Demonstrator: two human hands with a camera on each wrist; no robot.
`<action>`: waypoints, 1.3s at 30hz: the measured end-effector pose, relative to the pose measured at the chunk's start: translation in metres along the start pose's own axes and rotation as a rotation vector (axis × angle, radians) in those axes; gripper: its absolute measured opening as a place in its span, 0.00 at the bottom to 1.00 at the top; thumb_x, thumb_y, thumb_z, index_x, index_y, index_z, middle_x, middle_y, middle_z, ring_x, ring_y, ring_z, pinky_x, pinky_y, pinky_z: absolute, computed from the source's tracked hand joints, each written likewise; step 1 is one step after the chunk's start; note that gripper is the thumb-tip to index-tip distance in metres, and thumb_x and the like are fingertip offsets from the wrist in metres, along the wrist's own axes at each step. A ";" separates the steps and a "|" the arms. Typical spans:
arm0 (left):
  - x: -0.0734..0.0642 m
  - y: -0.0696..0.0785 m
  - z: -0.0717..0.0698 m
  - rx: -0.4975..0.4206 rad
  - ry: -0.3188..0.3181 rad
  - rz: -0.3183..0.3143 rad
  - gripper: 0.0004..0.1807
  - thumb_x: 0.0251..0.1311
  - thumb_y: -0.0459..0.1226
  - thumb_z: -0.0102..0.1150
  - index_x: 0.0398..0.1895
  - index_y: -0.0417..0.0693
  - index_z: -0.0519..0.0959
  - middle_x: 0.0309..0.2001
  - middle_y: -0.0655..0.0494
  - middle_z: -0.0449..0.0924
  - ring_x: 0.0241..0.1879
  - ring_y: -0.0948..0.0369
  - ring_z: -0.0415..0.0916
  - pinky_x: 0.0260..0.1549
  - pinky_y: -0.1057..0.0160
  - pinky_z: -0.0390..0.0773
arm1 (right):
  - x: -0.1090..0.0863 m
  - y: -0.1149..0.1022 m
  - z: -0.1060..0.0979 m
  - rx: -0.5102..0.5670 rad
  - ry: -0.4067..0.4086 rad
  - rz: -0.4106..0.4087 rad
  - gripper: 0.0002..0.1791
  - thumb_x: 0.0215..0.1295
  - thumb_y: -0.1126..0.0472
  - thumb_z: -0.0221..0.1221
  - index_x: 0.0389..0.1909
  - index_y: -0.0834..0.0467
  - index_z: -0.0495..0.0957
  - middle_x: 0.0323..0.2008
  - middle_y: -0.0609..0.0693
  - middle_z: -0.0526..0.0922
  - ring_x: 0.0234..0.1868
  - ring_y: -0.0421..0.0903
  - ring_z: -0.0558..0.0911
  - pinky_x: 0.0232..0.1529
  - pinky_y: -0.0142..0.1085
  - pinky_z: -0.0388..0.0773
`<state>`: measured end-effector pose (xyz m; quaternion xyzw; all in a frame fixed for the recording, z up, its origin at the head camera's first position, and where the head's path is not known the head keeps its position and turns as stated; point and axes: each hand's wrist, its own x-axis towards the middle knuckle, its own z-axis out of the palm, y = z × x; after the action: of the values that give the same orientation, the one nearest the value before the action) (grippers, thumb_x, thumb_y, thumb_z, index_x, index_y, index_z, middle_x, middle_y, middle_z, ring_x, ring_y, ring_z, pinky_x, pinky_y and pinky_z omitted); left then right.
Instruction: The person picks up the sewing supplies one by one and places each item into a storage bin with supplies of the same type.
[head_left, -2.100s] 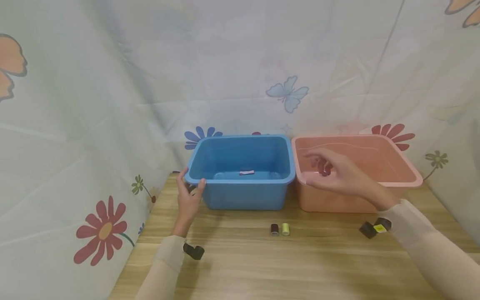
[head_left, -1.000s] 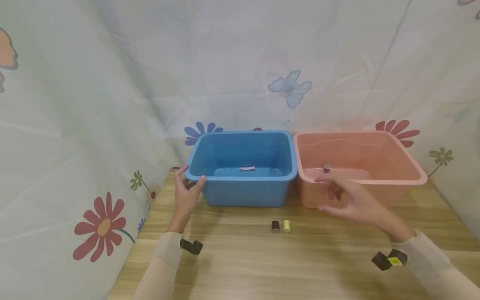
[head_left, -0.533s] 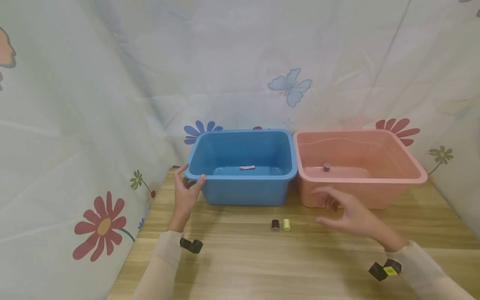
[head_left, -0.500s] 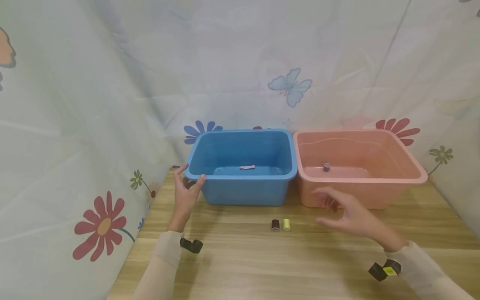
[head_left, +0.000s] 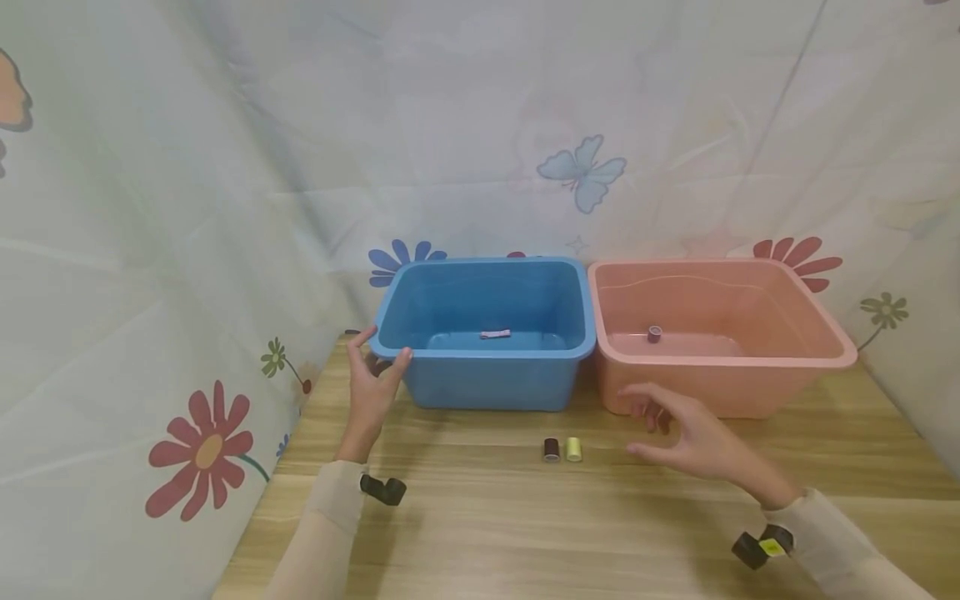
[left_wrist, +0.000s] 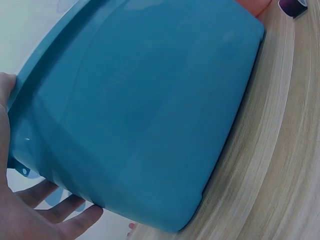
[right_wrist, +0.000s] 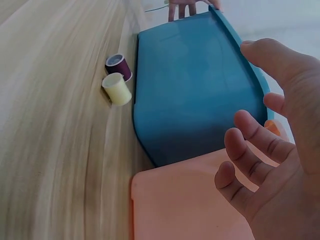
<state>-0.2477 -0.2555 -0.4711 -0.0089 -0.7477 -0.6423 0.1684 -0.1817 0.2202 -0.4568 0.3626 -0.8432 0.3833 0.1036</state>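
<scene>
The left hand (head_left: 372, 396) grips the blue tub (head_left: 487, 383) at its near left corner, thumb against the front rim and fingers round the left side. The tub stands toward the far left corner of the desk (head_left: 525, 525). Beside it, toward the far right corner, is the pink tub (head_left: 750, 387), the two rims meeting.

The right hand (head_left: 693, 442) hangs relaxed in front of the pink tub, its fingers loosely bent and the thumb well apart from them. Between the hands, in front of the blue tub's right end, a dark spool (head_left: 551, 449) and a yellow spool (head_left: 573, 449) sit just beside each other on the desk, the yellow one nearer the right hand.

A small spool (head_left: 655, 334) lies inside the pink tub, toward its left side. A small pinkish strip (head_left: 495, 334) lies on the blue tub's floor. Behind the far edge hangs a pale printed cloth (head_left: 450, 125).
</scene>
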 end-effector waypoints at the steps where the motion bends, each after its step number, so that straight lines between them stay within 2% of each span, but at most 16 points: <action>1: 0.000 0.000 0.000 0.001 0.002 -0.003 0.44 0.63 0.51 0.70 0.76 0.62 0.54 0.71 0.44 0.65 0.62 0.45 0.72 0.59 0.42 0.74 | 0.000 0.001 0.001 0.004 -0.002 0.000 0.37 0.51 0.61 0.79 0.63 0.53 0.75 0.40 0.37 0.77 0.33 0.41 0.78 0.32 0.35 0.78; 6: 0.000 0.000 0.001 0.003 0.003 -0.011 0.44 0.63 0.52 0.70 0.76 0.64 0.54 0.72 0.45 0.64 0.62 0.46 0.72 0.59 0.41 0.74 | -0.001 0.004 0.005 0.014 -0.013 -0.002 0.37 0.52 0.60 0.79 0.64 0.49 0.75 0.39 0.37 0.77 0.34 0.40 0.78 0.32 0.34 0.78; 11: 0.000 0.000 0.001 0.003 0.005 -0.010 0.44 0.63 0.52 0.70 0.75 0.64 0.54 0.72 0.46 0.64 0.62 0.46 0.72 0.59 0.42 0.74 | -0.002 0.003 0.006 0.026 -0.016 -0.013 0.37 0.52 0.61 0.79 0.63 0.51 0.75 0.39 0.38 0.77 0.33 0.40 0.78 0.31 0.34 0.78; 15: 0.000 0.001 0.002 0.007 0.000 -0.007 0.44 0.64 0.51 0.70 0.76 0.62 0.53 0.73 0.45 0.62 0.63 0.45 0.70 0.60 0.41 0.73 | -0.002 0.001 0.006 0.034 -0.020 0.002 0.36 0.53 0.58 0.79 0.63 0.52 0.75 0.39 0.38 0.77 0.33 0.41 0.78 0.31 0.34 0.78; 20: -0.001 0.001 0.003 0.001 0.001 -0.009 0.45 0.64 0.51 0.70 0.76 0.60 0.53 0.73 0.43 0.62 0.63 0.44 0.70 0.60 0.40 0.73 | -0.002 0.003 0.009 0.053 -0.026 0.001 0.35 0.53 0.60 0.79 0.62 0.54 0.75 0.39 0.39 0.77 0.33 0.42 0.78 0.30 0.35 0.78; 26: 0.000 0.000 0.003 -0.008 -0.003 -0.008 0.47 0.64 0.51 0.70 0.77 0.57 0.51 0.72 0.42 0.63 0.63 0.44 0.71 0.60 0.40 0.72 | -0.003 0.008 0.017 0.055 -0.050 -0.016 0.36 0.52 0.61 0.78 0.63 0.51 0.75 0.39 0.38 0.78 0.32 0.43 0.79 0.30 0.36 0.79; 33: -0.001 0.002 0.001 -0.005 0.000 -0.013 0.45 0.64 0.50 0.69 0.77 0.59 0.52 0.72 0.42 0.63 0.64 0.44 0.70 0.60 0.40 0.72 | -0.003 0.013 0.026 0.056 -0.078 -0.007 0.35 0.56 0.58 0.77 0.64 0.50 0.74 0.39 0.39 0.78 0.33 0.46 0.79 0.31 0.35 0.79; 39: -0.002 0.004 0.001 -0.010 -0.010 -0.017 0.45 0.65 0.48 0.68 0.78 0.61 0.51 0.74 0.43 0.61 0.65 0.43 0.69 0.61 0.40 0.71 | -0.001 0.013 0.030 0.058 -0.093 0.027 0.36 0.55 0.57 0.77 0.65 0.47 0.74 0.40 0.38 0.77 0.33 0.48 0.79 0.31 0.36 0.80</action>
<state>-0.2453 -0.2539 -0.4676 -0.0065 -0.7454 -0.6473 0.1591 -0.1874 0.2050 -0.4853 0.3712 -0.8405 0.3917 0.0487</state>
